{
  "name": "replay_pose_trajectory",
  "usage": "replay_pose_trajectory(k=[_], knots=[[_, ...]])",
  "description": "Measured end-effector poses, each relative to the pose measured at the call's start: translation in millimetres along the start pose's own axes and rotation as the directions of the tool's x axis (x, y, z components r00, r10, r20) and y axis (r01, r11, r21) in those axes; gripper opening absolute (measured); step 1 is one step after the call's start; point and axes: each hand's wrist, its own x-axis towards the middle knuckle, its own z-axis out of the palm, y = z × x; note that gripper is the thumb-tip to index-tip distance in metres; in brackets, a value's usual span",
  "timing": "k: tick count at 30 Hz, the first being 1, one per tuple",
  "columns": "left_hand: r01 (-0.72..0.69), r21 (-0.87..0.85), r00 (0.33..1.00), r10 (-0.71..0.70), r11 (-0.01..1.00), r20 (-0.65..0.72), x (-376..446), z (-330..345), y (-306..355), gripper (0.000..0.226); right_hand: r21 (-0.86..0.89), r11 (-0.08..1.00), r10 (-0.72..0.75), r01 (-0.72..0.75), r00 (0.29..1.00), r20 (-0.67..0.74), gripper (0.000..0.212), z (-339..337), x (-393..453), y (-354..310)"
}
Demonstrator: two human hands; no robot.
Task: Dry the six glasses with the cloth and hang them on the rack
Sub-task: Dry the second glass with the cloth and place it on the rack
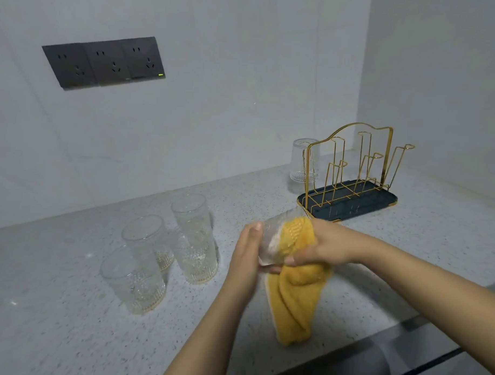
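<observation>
From the head camera, both hands met above the speckled grey surface, in front of the rack. The left hand cupped the base end of a glass held on its side, its fingers curled under it and the thumb lying along the near edge. The right hand gripped the yellow cloth, part of it pushed into the mouth of that glass and the rest hanging down to just above the surface. To the left, four more glasses stood upright and close together on the surface, two nearer and two farther back, with ribbed lower halves. The gold wire rack sat on its dark blue tray toward the back right corner, well apart from the standing group. One glass hung upside down on a prong at the rack's far left end, close to the wall; the other prongs that showed were bare. On the grey wall above the group sat a dark panel of three sockets, with a small green light at its lower right corner.
</observation>
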Motion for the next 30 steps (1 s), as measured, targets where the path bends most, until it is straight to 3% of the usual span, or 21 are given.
replay_pose_trajectory(k=[2, 4, 5, 7, 9, 11, 13, 15, 17, 18, 20, 22, 24, 25, 27, 30], knots=[[-0.259, 0.114, 0.963, 0.265, 0.959, -0.049, 0, 1, -7, 0.044, 0.389, 0.920, 0.051, -0.044, 0.999, -0.007, 0.027, -1, -1, -4], [-0.349, 0.177, 0.927, 0.366, 0.920, -0.080, 5, 0, -12, 0.039, 0.562, 0.824, 0.066, -0.070, 0.997, 0.029, 0.028, 4, 0, -5], [-0.339, 0.164, 0.929, 0.357, 0.927, -0.096, 9, -1, -13, 0.041, 0.491, 0.869, 0.055, -0.064, 0.998, 0.033, 0.028, 7, -1, -4], [-0.199, 0.088, 0.973, 0.207, 0.976, -0.099, 8, 0, -6, 0.052, 0.078, 0.996, -0.043, 0.039, 0.997, 0.056, 0.029, 13, -2, -2], [0.112, 0.013, 0.993, -0.112, 0.994, -0.025, 5, -1, 1, 0.061, -0.331, 0.928, -0.138, 0.169, 0.984, 0.116, 0.029, 19, -1, 2], [0.303, 0.015, 0.951, -0.303, 0.953, 0.059, 3, -3, 3, 0.063, -0.399, 0.899, -0.154, 0.179, 0.983, 0.095, 0.031, 20, 0, 5], [0.238, 0.006, 0.971, -0.238, 0.971, 0.039, 4, -2, 1, 0.071, -0.258, 0.955, -0.144, 0.147, 0.989, 0.031, 0.025, 15, 1, 7], [-0.012, 0.009, 1.000, 0.012, 1.000, -0.002, 3, 2, -3, 0.070, 0.075, 0.995, -0.061, 0.063, 0.998, -0.025, 0.017, 6, 1, 4], [-0.231, 0.044, 0.973, 0.232, 0.972, -0.017, 1, 5, -5, 0.056, 0.390, 0.921, 0.027, -0.021, 1.000, -0.009, 0.021, -1, 0, 3], [-0.284, 0.059, 0.957, 0.286, 0.957, -0.037, 3, 6, -8, 0.050, 0.437, 0.899, 0.034, -0.037, 0.999, 0.015, 0.025, -2, 0, 2], [-0.272, 0.034, 0.959, 0.274, 0.962, -0.071, 8, 3, -10, 0.047, 0.321, 0.947, 0.003, -0.025, 0.998, 0.068, 0.028, -1, -2, -3], [-0.070, -0.040, 0.997, 0.068, 0.997, -0.040, 8, 0, -4, 0.055, -0.054, 0.997, -0.050, 0.059, 0.988, 0.145, 0.032, 4, -3, -4], [0.216, -0.088, 0.975, -0.209, 0.973, 0.075, 5, -1, 4, 0.061, -0.442, 0.883, -0.089, 0.159, 0.981, 0.174, 0.034, 5, -2, -3], [0.307, -0.093, 0.947, -0.294, 0.947, 0.129, 5, -1, 7, 0.063, -0.527, 0.832, -0.099, 0.174, 0.981, 0.168, 0.035, 5, 0, -1], [0.399, -0.094, 0.906, -0.376, 0.912, 0.195, 4, -4, 10, 0.064, -0.538, 0.828, -0.097, 0.157, 0.985, 0.139, 0.039, 1, 3, 0], [0.382, -0.035, 0.896, -0.360, 0.924, 0.260, 7, -11, 11, 0.068, -0.435, 0.896, -0.045, 0.092, 0.992, 0.117, 0.036, -16, 4, -4]])
